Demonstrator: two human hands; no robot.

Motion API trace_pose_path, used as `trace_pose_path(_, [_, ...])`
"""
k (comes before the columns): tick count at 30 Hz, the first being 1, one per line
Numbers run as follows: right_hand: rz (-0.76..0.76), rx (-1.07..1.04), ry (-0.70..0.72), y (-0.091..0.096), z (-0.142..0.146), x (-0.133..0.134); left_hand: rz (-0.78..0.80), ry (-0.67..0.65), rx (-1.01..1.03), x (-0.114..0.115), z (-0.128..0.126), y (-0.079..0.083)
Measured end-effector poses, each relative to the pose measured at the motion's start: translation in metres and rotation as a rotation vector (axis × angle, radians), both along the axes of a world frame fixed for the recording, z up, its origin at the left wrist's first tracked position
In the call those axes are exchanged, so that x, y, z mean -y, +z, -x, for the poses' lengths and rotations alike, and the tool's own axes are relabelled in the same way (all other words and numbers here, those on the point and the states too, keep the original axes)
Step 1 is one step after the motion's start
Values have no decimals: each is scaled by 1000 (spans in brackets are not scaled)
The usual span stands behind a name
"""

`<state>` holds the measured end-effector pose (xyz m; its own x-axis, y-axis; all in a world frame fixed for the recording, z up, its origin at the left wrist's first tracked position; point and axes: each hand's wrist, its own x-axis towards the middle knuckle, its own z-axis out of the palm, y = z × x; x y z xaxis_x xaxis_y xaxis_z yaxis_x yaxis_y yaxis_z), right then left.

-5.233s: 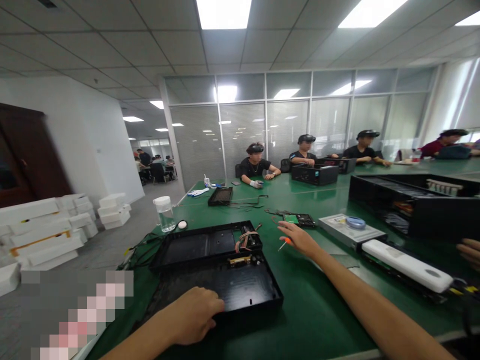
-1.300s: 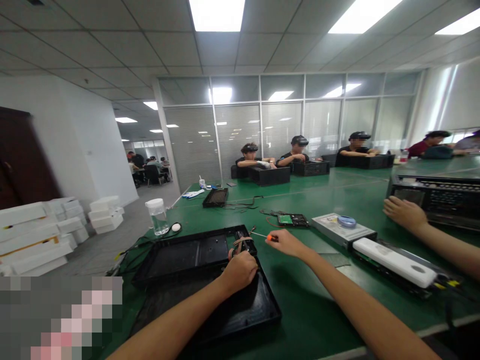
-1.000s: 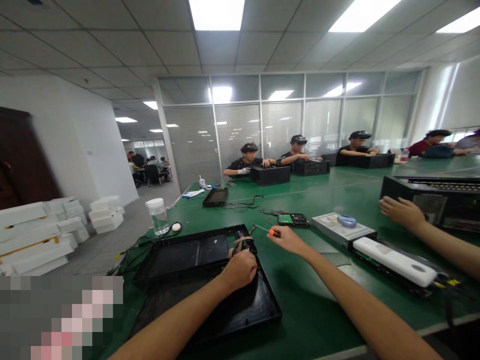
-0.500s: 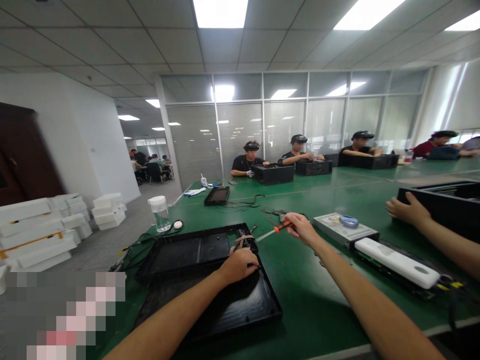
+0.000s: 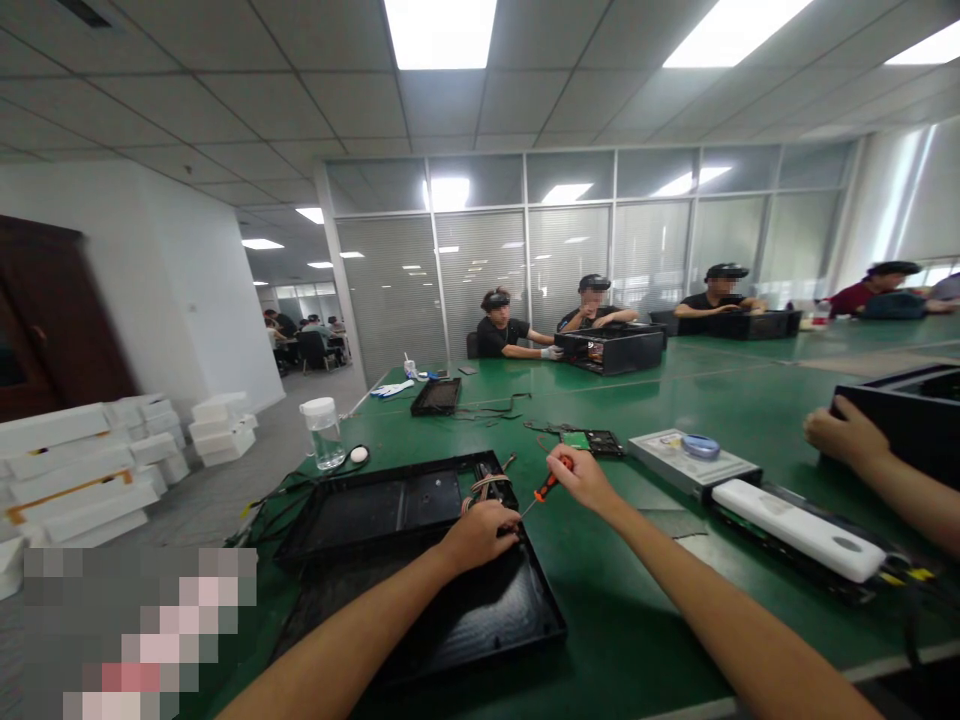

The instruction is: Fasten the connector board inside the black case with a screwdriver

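My right hand point(image 5: 577, 480) is closed around the handle of an orange-and-black screwdriver point(image 5: 545, 487). Its thin shaft slants down and left, with the tip close to the fingers of my left hand point(image 5: 481, 537). That hand is closed, fingers pinched near the edge of the black panels; what they grip is hidden. One black panel point(image 5: 397, 500) with raised edges lies behind the hand. A glossy black panel point(image 5: 480, 610) lies under my left forearm. Bundled striped wires point(image 5: 491, 484) sit at the far panel's right end, just behind my left hand.
A clear jar point(image 5: 324, 445) with a white lid stands at the left. To the right lie a metal drive box point(image 5: 667, 455) with a blue tape roll and a long white part point(image 5: 795, 528). A co-worker's hand point(image 5: 847, 435) rests at a black case point(image 5: 907, 415). More people sit across the table.
My right hand has moved slightly left and down, bringing the screwdriver tip nearer my left hand. My left hand stays almost in place. Across the table, a black case has shifted right.
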<state>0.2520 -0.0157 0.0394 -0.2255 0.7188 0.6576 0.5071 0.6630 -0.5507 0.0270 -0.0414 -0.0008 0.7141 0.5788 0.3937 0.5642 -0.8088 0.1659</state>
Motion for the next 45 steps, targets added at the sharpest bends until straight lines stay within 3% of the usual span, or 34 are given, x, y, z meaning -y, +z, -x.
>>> trace_pose_path(19, [-73,238,-9,15,-2,12,-33,-17,-31,0,0,2])
trace_pose_path(25, [-120,398,-158,29,2,25,-31,-3,-27,-1,0,2])
trace_pose_path(33, [-93,462,17,44,12,49,-40,8,-12,-1,-2,0])
trace_pose_path(39, [-111,476,-215,40,11,41,-40,-1,-33,1,-3,3])
trace_pose_path(45, [-23,388,-63,37,5,33,-36,15,-31,2,-2,3])
